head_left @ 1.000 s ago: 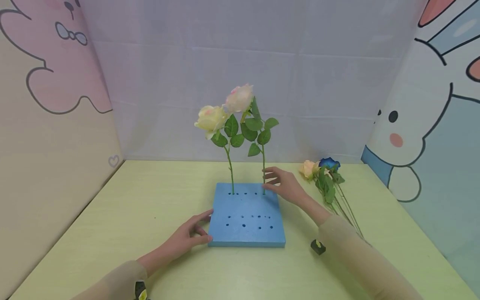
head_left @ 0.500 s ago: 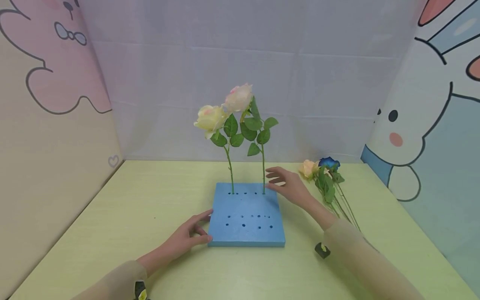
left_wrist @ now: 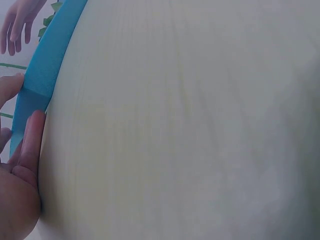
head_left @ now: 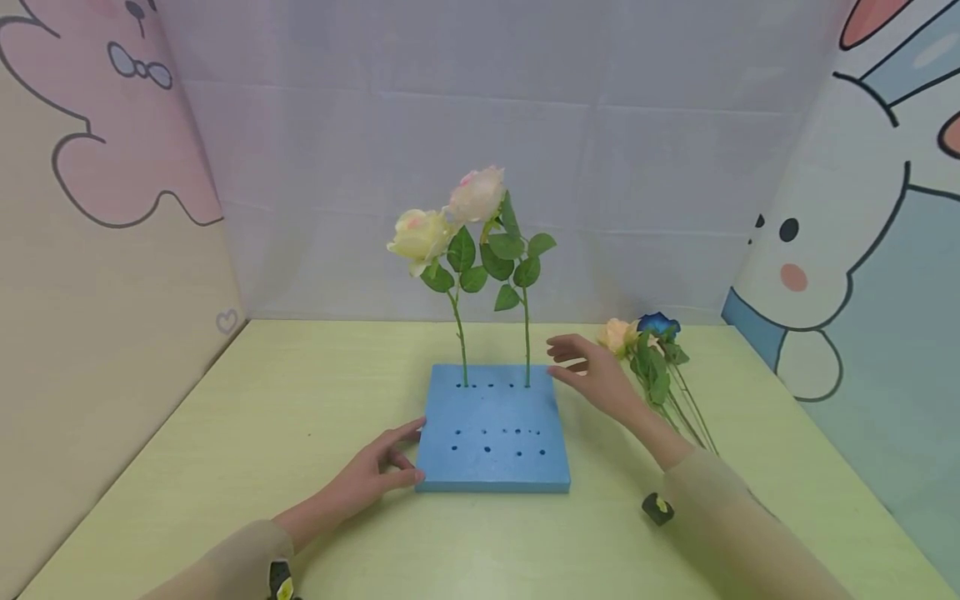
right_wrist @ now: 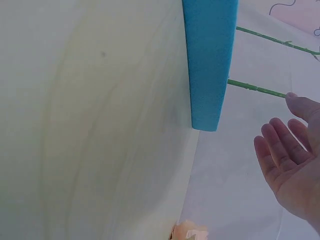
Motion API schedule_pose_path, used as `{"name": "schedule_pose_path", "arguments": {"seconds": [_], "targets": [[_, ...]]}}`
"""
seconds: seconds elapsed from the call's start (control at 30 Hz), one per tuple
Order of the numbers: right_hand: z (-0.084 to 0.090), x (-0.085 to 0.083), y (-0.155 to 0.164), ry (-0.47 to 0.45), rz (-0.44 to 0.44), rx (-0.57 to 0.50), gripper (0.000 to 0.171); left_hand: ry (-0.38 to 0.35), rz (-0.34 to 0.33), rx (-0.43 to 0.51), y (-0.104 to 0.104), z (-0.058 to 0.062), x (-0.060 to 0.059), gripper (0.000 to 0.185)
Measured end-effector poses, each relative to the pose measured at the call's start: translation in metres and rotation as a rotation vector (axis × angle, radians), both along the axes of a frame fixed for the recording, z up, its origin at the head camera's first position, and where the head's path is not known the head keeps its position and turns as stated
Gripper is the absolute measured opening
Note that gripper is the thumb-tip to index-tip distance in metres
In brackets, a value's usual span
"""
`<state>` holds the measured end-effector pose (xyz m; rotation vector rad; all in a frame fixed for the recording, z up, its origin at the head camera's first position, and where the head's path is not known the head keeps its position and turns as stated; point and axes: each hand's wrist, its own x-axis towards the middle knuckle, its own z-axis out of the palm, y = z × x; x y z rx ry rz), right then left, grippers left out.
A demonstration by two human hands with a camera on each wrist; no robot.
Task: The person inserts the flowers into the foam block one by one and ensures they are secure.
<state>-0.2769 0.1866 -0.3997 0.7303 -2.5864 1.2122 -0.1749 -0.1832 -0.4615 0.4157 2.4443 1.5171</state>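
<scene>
A blue foam board with rows of small holes lies mid-table. Two roses stand upright in its back row: a pale yellow rose on the left and a pink rose, whose stem enters at the right. My left hand rests on the table with thumb and a finger touching the board's left edge; in the left wrist view, fingers lie along its side. My right hand hovers right of the pink rose's stem, holding nothing, fingers loosely bent and apart.
At the back right, a peach rose and a blue rose lie on the table, their leafy stems running toward the front, partly behind the right forearm. A white cloth hangs behind; cartoon-printed walls stand on both sides.
My right hand has let go of the pink rose's stem and drawn back to the right. The roses stay upright in the board, and my left hand has not moved.
</scene>
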Motion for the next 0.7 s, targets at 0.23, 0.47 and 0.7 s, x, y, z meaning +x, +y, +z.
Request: {"name": "schedule_pose_path", "arguments": {"seconds": [0.23, 0.47, 0.7], "targets": [[0.000, 0.006, 0.008, 0.039, -0.017, 0.004, 0.040, 0.013, -0.005, 0.000, 0.000, 0.001, 0.001, 0.076], [0.004, 0.016, 0.019, 0.087, -0.053, 0.007, 0.039, 0.027, -0.008, -0.013, 0.000, 0.000, 0.000, 0.075], [0.002, 0.025, 0.035, 0.110, -0.089, -0.009, 0.040, 0.042, -0.015, -0.020, -0.001, -0.002, -0.001, 0.075]]}}
